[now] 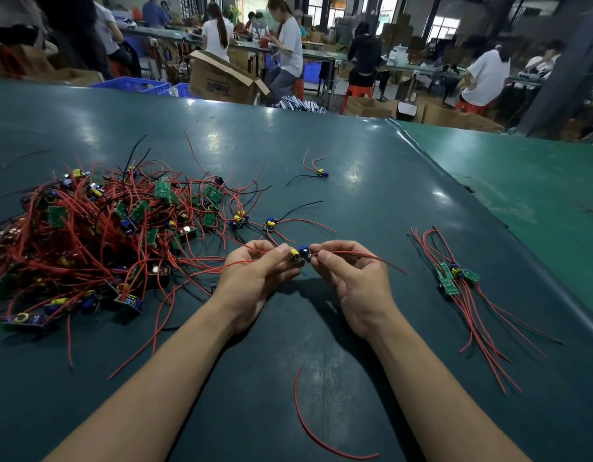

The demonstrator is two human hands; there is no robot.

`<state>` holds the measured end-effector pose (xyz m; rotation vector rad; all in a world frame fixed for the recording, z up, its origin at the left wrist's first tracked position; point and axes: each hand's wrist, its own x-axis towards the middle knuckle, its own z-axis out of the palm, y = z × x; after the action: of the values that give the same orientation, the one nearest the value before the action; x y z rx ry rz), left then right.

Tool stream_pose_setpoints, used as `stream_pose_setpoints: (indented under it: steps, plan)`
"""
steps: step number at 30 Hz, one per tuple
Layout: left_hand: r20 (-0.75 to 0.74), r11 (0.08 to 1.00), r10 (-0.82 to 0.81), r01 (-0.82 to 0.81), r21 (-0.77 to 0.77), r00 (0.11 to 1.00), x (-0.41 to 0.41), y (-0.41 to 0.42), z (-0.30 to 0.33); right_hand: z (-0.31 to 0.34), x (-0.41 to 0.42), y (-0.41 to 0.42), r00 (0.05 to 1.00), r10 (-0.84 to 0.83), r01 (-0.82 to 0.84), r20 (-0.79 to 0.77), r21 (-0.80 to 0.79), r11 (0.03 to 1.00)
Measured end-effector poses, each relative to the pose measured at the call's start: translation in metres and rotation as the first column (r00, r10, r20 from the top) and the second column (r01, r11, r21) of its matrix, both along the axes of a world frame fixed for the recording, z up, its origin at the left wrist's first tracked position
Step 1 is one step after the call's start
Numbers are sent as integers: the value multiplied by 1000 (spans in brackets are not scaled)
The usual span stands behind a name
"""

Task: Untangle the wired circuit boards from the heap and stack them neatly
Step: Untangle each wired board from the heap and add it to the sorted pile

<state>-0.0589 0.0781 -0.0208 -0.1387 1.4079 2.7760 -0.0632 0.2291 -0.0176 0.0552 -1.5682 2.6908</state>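
A tangled heap of small green circuit boards with red and black wires (98, 235) lies on the left of the dark green table (355, 168). My left hand (251, 278) and my right hand (358, 288) together pinch one small board with a yellow and a blue part (298, 255), held just above the table in the middle. Its red wires trail out to both sides. A neat stack of boards with their wires combed toward me (455, 276) lies at the right.
Loose boards lie apart: one far off (321, 172), two beside the heap (271, 224). A single red wire (308, 425) curves near the front edge. The table's right edge drops to a lighter green surface (522, 181). People work at benches behind.
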Motion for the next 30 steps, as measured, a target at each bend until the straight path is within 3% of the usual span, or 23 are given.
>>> stream_pose_setpoints:
  steps: [2, 5, 9, 13, 23, 30]
  plan:
    - [-9, 999, -31, 30, -12, 999, 0, 0, 1, 1, 0, 1, 1000, 13, -11, 28, -51, 999]
    - [-71, 986, -90, 79, -146, 993, 2, 0, -2, 3, -1, 4, 998, 28, -22, 58, -101, 995]
    - [-111, 976, -42, 17, -215, 993, 3, -1, -3, 2, -1, 2, 989, 72, -52, 132, -143, 988]
    - [-128, 980, -70, 44, -194, 989, 5, -1, 0, -2, 1, -4, 991, 32, -38, 129, 42, 998]
    - [-46, 988, -15, 8, -154, 999, 4, -1, 2, -2, 5, -8, 997, 25, -39, 72, 204, 978]
    - [-91, 950, -79, 47, -310, 993, 7, -2, 1, 2, 7, -9, 998, -20, 2, 64, 265, 964]
